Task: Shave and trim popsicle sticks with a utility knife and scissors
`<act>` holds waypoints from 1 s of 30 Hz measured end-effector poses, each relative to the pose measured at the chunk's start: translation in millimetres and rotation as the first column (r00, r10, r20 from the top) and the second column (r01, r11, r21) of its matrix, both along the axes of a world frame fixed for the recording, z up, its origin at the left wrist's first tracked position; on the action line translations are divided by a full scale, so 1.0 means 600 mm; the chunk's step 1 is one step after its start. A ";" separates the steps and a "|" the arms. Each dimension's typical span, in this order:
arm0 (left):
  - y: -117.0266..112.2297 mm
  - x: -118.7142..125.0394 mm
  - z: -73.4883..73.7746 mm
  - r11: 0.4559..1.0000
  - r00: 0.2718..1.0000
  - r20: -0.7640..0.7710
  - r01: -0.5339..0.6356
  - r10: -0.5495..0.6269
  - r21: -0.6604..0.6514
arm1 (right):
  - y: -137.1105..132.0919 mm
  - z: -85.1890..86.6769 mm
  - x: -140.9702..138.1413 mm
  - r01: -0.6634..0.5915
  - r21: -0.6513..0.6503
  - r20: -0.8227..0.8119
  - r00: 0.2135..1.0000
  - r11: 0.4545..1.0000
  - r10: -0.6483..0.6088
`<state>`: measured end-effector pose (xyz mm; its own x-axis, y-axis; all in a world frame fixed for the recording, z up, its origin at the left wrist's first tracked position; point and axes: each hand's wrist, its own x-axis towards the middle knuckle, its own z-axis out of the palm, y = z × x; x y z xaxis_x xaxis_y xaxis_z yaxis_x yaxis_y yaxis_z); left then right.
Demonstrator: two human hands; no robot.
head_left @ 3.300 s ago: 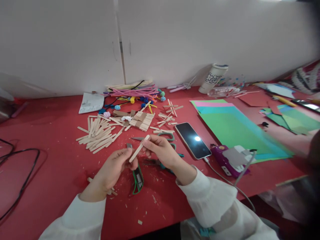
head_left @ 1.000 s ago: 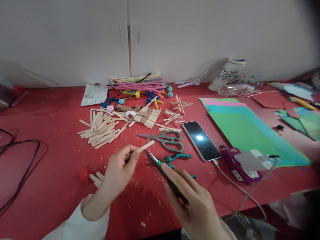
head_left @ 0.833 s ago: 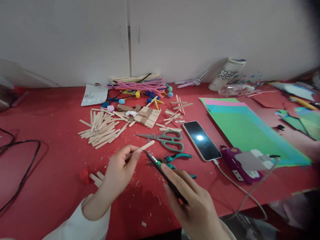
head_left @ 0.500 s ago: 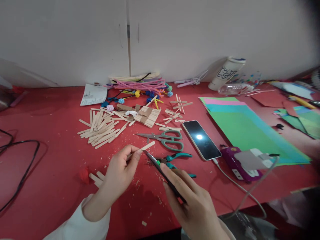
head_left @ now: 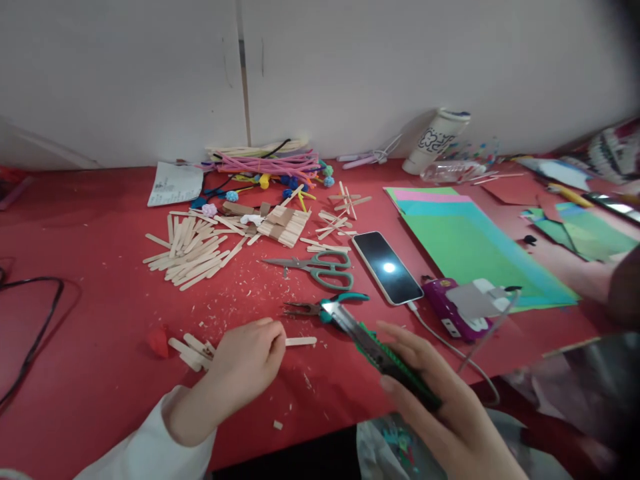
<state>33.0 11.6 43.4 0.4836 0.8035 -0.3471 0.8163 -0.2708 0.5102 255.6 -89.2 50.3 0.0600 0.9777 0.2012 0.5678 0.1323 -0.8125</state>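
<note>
A wooden craft stick (head_left: 301,341) pokes out to the right of my left hand (head_left: 250,360), whose fingers are closed around it low over the red table. My right hand (head_left: 430,393) grips a utility knife (head_left: 385,357) with a dark and green handle, its blade out and pointing up-left. The blade tip overlaps the teal-handled pliers (head_left: 325,308) from this viewpoint, apart from the stick. Scissors (head_left: 320,267) with grey-green handles lie just beyond the pliers. Several short stick pieces (head_left: 193,352) rest left of my left wrist, beside a red fuzzy ball (head_left: 159,342).
A pile of craft sticks (head_left: 195,250) lies at left, near a taped stick panel (head_left: 285,225). Pipe cleaners (head_left: 270,163) line the back. Rightward are a phone (head_left: 387,267), a purple power bank (head_left: 457,310), coloured paper (head_left: 460,240) and a tumbler (head_left: 437,140). Shavings litter the table (head_left: 100,300).
The knife has come away from the craft stick and swung right with my right hand. My left hand has lowered toward the table, the stick now lying more level. The view has shifted slightly right.
</note>
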 end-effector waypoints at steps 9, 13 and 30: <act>-0.046 -0.025 -0.013 0.910 0.996 -0.085 0.001 0.038 0.415 | -0.016 -0.004 -0.009 -0.068 -0.107 -0.839 0.542 0.992 -0.053; -0.071 -0.037 -0.038 0.785 0.998 -0.050 0.067 -0.046 0.616 | -0.007 -0.013 -0.013 0.021 0.026 -0.814 0.581 0.999 0.009; -0.125 -0.036 -0.081 0.649 0.976 -0.163 0.219 -0.146 0.729 | 0.022 -0.050 -0.063 -0.162 0.136 0.000 0.986 0.977 0.164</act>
<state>11.3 -63.2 -5.4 0.6479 0.7100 0.2758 0.7370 -0.6759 0.0086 217.9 -76.0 20.1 -0.0950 0.9382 0.3327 0.5202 0.3317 -0.7870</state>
